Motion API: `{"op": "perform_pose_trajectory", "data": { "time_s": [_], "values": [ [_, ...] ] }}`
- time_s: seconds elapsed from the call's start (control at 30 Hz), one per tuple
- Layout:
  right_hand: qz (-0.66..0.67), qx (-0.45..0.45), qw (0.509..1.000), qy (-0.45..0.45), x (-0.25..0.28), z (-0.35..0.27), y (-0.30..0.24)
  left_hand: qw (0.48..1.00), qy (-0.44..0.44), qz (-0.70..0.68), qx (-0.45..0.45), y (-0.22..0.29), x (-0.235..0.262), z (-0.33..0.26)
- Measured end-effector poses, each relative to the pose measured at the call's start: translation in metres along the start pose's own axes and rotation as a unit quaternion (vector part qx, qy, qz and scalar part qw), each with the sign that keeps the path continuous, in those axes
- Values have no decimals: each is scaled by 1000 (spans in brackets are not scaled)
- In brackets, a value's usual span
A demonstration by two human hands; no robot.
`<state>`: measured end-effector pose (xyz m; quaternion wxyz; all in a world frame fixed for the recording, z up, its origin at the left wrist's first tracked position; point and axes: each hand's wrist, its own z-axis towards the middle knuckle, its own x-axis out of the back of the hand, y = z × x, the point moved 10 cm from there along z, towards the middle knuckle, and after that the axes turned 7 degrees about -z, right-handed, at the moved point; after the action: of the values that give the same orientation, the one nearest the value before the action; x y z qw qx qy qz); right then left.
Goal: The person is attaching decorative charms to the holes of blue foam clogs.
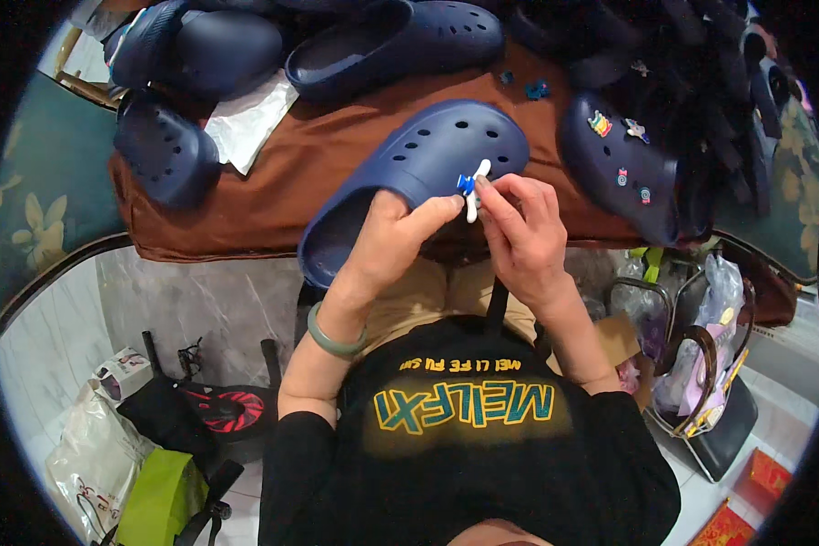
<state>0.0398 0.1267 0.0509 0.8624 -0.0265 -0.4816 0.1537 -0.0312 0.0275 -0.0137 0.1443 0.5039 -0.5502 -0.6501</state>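
A navy foam clog [400, 168] with round vent holes lies tilted in front of me, its toe toward the far right. My left hand [393, 238] grips it: the fingers reach inside through the opening and are hidden, while the thumb lies outside against the upper. Between that thumb and my right hand [524, 232] is a small white and blue shoe charm [470, 189], long and thin at its white ends. Thumb and fingertips of the right hand pinch it at the clog's side holes. Whether its stem is in a hole, I cannot tell.
A brown cloth [273, 205] covers the work surface. More navy clogs [396, 45] surround it, one at the right bearing several colourful charms [622, 176]. Small blue pieces [537, 89] and a white sheet [250, 118] lie there too. Bags [100, 455] stand below left, a wire basket [701, 364] below right.
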Motion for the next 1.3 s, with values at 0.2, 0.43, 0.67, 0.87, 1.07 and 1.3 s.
{"op": "perform_pose_trajectory", "data": {
  "time_s": [0.2, 0.43, 0.67, 0.87, 1.07, 1.3],
  "values": [
    [-145, 58, 987, -46, -6, -4, -18, 1000, 0, 19, -11, 3, -2, 5],
    [-276, 101, 954, -62, -23, 6, -40, 993, -2, 117, -25, 4, 1, 8],
    [-259, 107, 957, -73, -23, 12, -31, 934, 29, 357, -7, 4, 3, 9],
    [-49, 38, 997, -53, -9, 5, -15, 963, 22, 259, -66, 10, -6, 4],
    [198, -91, 976, -29, -2, -5, 17, 963, 45, 261, -57, 20, -13, 0],
    [30, -122, 989, 75, 57, 3, 81, 939, 34, 325, -109, 22, -15, -8]
  ]
}}
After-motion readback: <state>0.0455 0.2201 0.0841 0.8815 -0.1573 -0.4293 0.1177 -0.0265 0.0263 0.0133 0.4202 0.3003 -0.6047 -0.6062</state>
